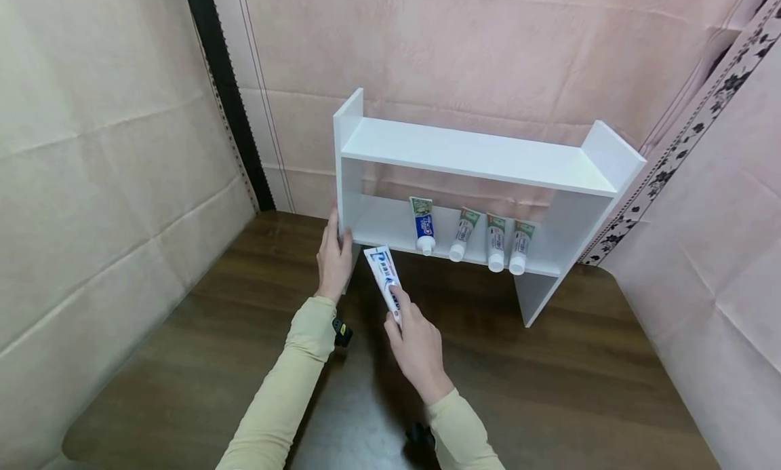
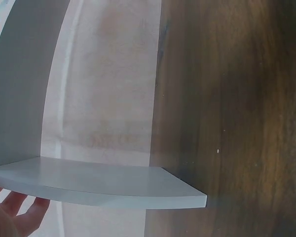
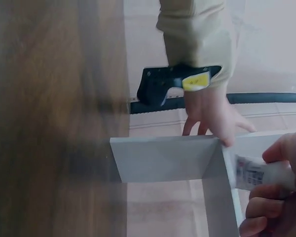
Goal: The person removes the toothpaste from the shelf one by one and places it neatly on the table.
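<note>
A white two-tier shelf point(image 1: 476, 161) stands on the wooden table. My left hand point(image 1: 333, 260) grips its left side panel, fingers along the outer face and thumb at the front edge; the left wrist view shows only some fingers point(image 2: 32, 215). With my right hand point(image 1: 417, 344) I hold a white toothpaste tube with blue print point(image 1: 383, 273), its flat end pointing at the shelf and its other end hidden in the hand. On the lower board, a blue-and-green toothpaste tube point(image 1: 424, 222) and three green-and-white tubes point(image 1: 496, 239) lie in a row, caps toward the front edge.
Pale cloth walls point(image 1: 122, 151) enclose the table point(image 1: 549, 388) at the left, back and right. A dark strip point(image 1: 234, 104) runs down the back left corner. The shelf's right side panel point(image 1: 586, 219) stands near the patterned border of the right cloth.
</note>
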`<state>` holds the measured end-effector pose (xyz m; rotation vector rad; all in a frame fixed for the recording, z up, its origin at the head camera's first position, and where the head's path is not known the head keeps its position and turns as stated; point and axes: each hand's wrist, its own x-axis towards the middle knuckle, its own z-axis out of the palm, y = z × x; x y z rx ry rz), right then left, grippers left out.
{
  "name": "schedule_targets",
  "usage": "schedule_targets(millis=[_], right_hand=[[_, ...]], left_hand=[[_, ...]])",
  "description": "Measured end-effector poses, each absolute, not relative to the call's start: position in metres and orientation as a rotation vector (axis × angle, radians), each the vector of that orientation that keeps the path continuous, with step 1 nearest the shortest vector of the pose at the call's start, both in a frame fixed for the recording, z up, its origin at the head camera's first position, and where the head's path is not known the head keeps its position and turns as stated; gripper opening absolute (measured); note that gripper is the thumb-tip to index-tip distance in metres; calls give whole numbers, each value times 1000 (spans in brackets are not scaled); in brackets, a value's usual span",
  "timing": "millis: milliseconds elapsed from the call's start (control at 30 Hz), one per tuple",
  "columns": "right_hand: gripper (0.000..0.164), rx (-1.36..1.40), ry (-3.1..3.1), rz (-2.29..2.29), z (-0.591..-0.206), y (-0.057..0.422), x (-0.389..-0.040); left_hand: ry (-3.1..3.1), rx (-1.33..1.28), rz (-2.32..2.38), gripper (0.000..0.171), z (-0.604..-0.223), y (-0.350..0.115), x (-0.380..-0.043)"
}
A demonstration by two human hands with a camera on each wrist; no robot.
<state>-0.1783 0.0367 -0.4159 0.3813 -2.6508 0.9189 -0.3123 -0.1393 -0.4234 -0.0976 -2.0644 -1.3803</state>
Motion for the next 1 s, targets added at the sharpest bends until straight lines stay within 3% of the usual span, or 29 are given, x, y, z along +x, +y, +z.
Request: schedule_targets(millis=[367, 600, 1000], right_hand=[[37, 414, -2774, 698, -441, 39, -187], [50, 412, -2999, 616, -466, 29, -188], [68, 457, -3192, 575, -476, 9, -184]], left_hand=[[-2066, -54, -1338, 55, -421, -142, -315], [-2069, -67, -1386, 55, -430, -139, -312], [-2038, -86, -1391, 55, -428, -137, -315]])
